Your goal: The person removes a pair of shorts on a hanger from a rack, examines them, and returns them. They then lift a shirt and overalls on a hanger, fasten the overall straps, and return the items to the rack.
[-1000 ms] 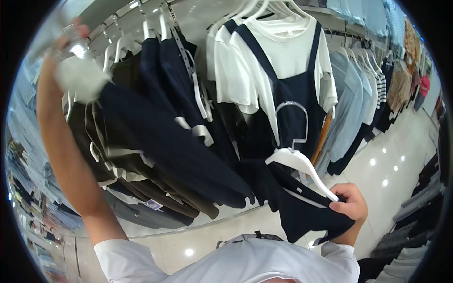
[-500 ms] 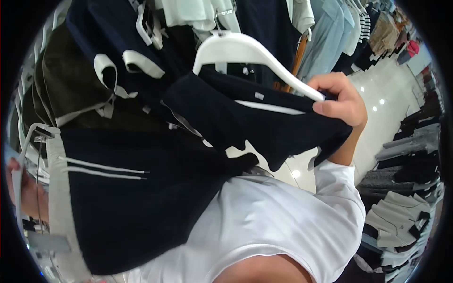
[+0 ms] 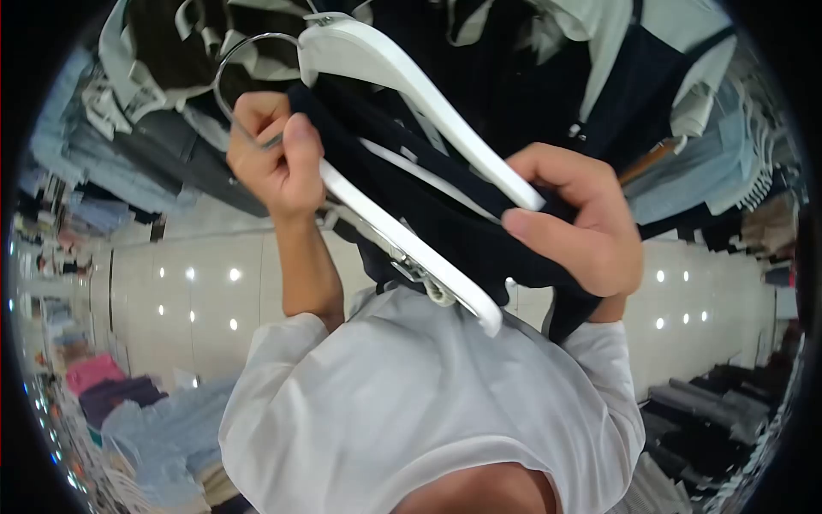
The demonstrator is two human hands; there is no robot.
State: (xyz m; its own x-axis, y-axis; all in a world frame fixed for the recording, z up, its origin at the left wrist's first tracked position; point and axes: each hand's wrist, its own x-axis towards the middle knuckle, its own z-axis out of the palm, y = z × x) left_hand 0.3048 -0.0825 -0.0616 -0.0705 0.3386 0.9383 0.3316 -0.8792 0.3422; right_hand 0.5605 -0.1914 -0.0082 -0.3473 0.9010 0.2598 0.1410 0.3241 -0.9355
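My left hand is closed around a lower white hanger, close to its metal hook. A metal clip and a bunch of pale cloth show along this hanger, and what hangs below it is mostly hidden. My right hand pinches a dark navy garment by its edge, near the end of an upper white hanger. The garment's opening gapes between the two hangers, with a white strip and a small pale label inside. Its lower part drapes in front of my white shirt.
Dark and white clothes hang on a rack ahead. Light blue garments hang at the right. Folded clothes lie lower right, and denim lower left. Shiny pale floor tiles show on both sides.
My left hand has come from the far left to beside the navy garment, bringing its hanger alongside. The drawstring shorts no longer show spread out. My view has shifted leftward.
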